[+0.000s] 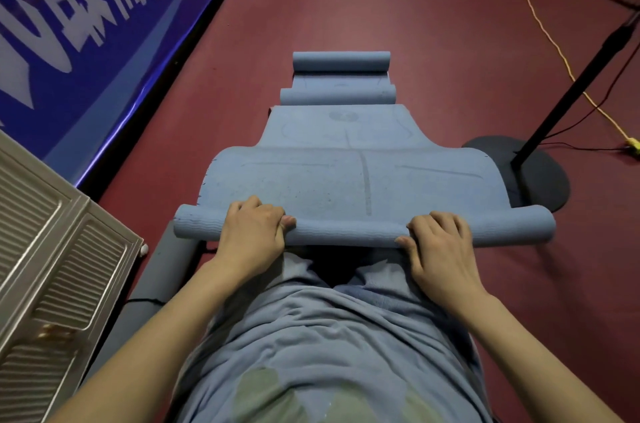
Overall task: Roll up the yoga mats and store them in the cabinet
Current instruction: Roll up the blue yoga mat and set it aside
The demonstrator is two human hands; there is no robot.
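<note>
Both hands grip the rolled near end of a blue mat lying lengthwise on the dark red floor. Left hand curls over the roll left of centre, thumb pressed along its front. Right hand clasps it right of centre, fingers on top, thumb tucked at the edge. The unrolled part stretches away from the person, rising in a hump just past the hands. At the far end, two rolled mats lie crosswise. Another grey roll lies beside the person's left leg. A slatted cabinet stands at the left, a fan stand at the right.
</note>
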